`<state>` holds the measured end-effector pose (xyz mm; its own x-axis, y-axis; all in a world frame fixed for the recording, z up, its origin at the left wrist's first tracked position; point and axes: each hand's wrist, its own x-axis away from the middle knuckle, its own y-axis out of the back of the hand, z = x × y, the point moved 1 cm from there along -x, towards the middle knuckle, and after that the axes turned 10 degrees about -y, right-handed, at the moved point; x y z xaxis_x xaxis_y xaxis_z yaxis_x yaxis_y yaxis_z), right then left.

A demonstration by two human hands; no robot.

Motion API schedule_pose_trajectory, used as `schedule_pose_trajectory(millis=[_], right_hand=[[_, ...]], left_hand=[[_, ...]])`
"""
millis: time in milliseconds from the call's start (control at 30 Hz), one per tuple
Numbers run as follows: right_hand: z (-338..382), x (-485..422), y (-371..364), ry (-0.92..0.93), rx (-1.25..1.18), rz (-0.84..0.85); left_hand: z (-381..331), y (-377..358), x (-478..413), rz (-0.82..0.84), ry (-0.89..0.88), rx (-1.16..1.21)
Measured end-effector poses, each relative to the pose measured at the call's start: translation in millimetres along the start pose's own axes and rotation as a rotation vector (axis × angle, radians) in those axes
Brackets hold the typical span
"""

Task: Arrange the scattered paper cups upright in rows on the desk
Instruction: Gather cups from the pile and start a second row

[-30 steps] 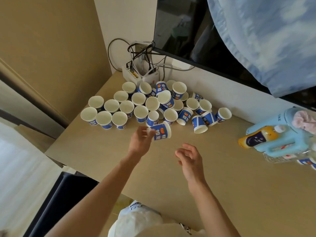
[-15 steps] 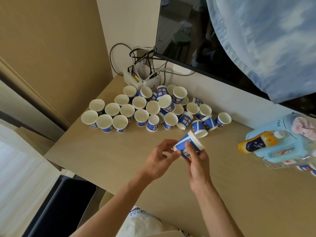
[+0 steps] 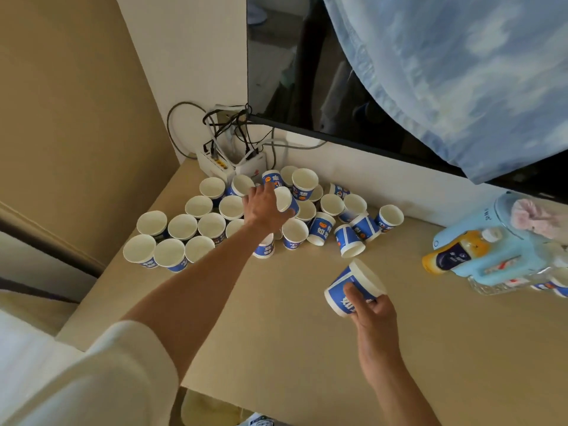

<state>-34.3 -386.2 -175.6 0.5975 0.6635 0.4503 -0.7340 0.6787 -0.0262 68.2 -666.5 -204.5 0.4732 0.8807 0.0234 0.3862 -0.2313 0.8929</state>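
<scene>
A person's right hand (image 3: 373, 309) grips a blue-and-white paper cup (image 3: 350, 290), tilted on its side above the middle of the beige wooden desk (image 3: 276, 333). The left hand (image 3: 264, 207) reaches into the heap by the desk's far edge and curls its fingers round a second cup (image 3: 287, 199). Toward the far left corner, upright cups (image 3: 181, 226) stand in rough rows. To their right, toppled cups (image 3: 349, 242) lie jumbled and leaning. The job looks roughly half done.
</scene>
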Motion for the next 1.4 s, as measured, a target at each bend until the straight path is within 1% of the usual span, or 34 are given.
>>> schedule_pose_trajectory(millis=[133,233,400,533,700,833,933,1033,1167,1267,1400], right_hand=[[6.9,4.0,7.4,0.016,0.016,-0.026],[10.1,6.7,14.4,0.017,0.014,-0.052],[10.1,4.0,25.2,0.008,0.009,-0.081],[10.2,0.2,25.3,0.003,0.018,-0.075],[7.4,-0.2,27.7,-0.011,-0.022,-0.085],[8.4,1.6,29.9,-0.016,-0.044,-0.092],[12.7,5.0,31.6,-0.011,-0.04,-0.092],[17.5,11.1,41.9,0.008,0.002,-0.099],[20.9,22.7,69.3,0.028,0.027,-0.129],[23.0,35.0,101.1,0.055,-0.009,-0.164],[23.0,56.6,158.7,0.08,-0.107,-0.213]], left_hand=[[3.0,-12.5,-26.2,0.103,-0.001,-0.116],[7.9,-21.0,-31.4,0.124,-0.013,-0.157],[10.6,-30.3,-34.7,0.063,-0.032,-0.201],[11.4,-27.5,-32.1,-0.048,-0.063,-0.178],[-2.9,-2.2,-15.9,-0.241,-0.089,0.035],[-18.3,10.0,23.4,-0.333,-0.099,0.378],[-36.1,11.5,65.8,-0.389,-0.169,0.549],[-58.8,0.3,112.9,-0.368,-0.208,0.658],[-100.5,-10.7,164.8,-0.289,-0.226,0.733],[-140.0,-16.9,196.6,-0.249,-0.249,0.783],[-193.6,-30.8,232.9,-0.201,-0.236,0.845]])
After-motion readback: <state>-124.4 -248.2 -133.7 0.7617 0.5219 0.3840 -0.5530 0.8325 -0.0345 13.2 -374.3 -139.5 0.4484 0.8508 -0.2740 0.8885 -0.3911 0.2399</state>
